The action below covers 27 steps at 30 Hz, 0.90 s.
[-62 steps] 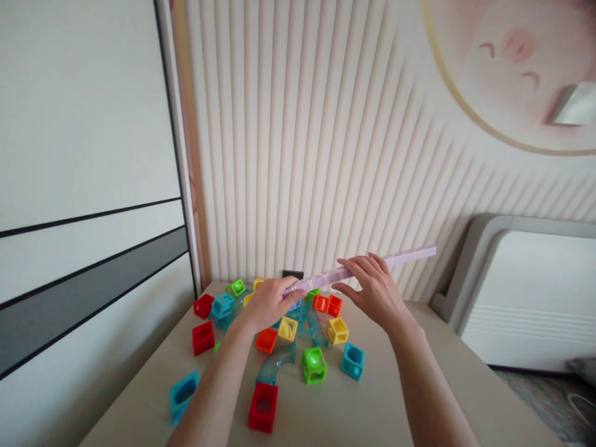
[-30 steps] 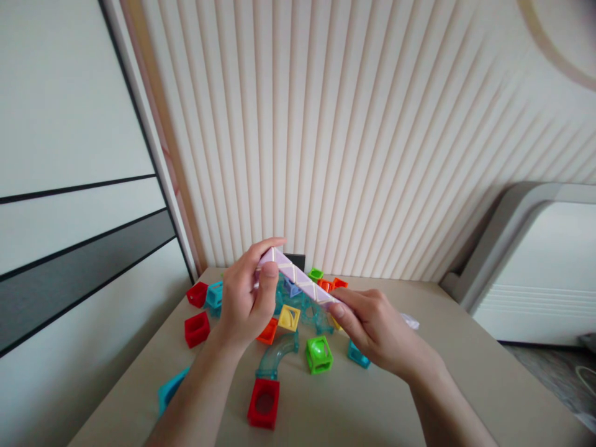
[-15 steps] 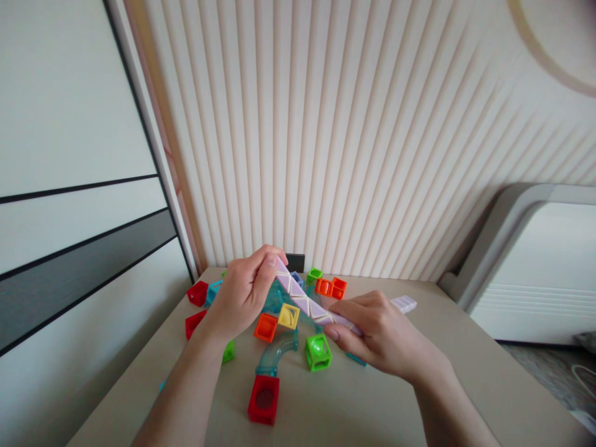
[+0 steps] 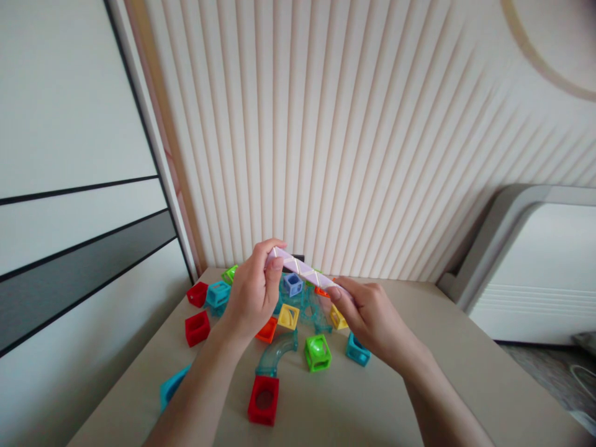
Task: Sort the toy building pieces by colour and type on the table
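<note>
A thin lilac strip of triangular segments with pale seams is held in the air above the table, slanting down to the right. My left hand grips its upper left end between thumb and fingers. At the lower right end, my right hand pinches the strip, thumb on the near side. Below it stand a blue-violet cube, a yellow cube and a green cube. An orange cube is partly hidden by my left wrist.
On the beige table a red cube joins a clear teal curved tube. Several red and blue cubes lie left, a blue cube lies right. A ribbed wall rises behind.
The strip looks straighter and its right end is higher. My right hand has moved up and left, my left hand slightly up and right. The lilac piece behind my right hand is out of sight.
</note>
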Available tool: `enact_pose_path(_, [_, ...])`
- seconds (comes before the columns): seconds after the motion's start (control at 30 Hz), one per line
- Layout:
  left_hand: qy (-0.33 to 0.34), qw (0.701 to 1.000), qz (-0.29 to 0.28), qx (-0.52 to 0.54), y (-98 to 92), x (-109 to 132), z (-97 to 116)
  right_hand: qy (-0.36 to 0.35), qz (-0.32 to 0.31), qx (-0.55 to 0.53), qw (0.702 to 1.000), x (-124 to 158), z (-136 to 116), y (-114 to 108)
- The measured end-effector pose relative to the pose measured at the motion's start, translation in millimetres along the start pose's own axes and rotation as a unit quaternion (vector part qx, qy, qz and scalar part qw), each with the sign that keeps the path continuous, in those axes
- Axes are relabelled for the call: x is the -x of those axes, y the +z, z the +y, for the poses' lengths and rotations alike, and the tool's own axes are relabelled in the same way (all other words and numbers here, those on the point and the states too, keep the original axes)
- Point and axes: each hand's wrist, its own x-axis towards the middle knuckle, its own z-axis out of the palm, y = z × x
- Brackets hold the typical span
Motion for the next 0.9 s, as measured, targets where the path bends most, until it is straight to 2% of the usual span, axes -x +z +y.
enact_pose_path(0.27, [0.128,0.988,0.082,-0.041,4.1,5.5,-5.6,-0.006,-0.089,-0.102,0.991,5.2,-2.1,-9.9])
enact_pose_path(0.4, [0.186,0.969,0.148,-0.068,6.5,9.5,-2.8,-0.012,-0.118,-0.115,0.986,4.0,-0.7,-9.0])
enact_pose_path(0.47, [0.217,0.960,0.157,-0.078,5.9,10.1,-3.3,-0.018,-0.141,-0.120,0.983,2.1,-0.4,-7.7])
enact_pose_path(0.53, [0.235,0.959,0.141,-0.078,4.3,9.3,-6.1,-0.021,-0.147,-0.114,0.982,0.9,0.1,-6.5])
enact_pose_path(0.67, [0.241,0.966,0.055,-0.077,0.8,4.6,-13.5,0.015,-0.096,-0.030,0.995,2.7,-1.1,-5.0])
enact_pose_path(0.83, [0.153,0.980,-0.061,-0.108,1.0,-1.9,-8.5,0.073,-0.053,0.109,0.990,1.9,-5.8,1.1])
enact_pose_path(0.9, [0.112,0.982,-0.090,-0.126,2.5,-3.2,-4.1,0.087,-0.047,0.129,0.987,-2.4,-4.3,5.2])
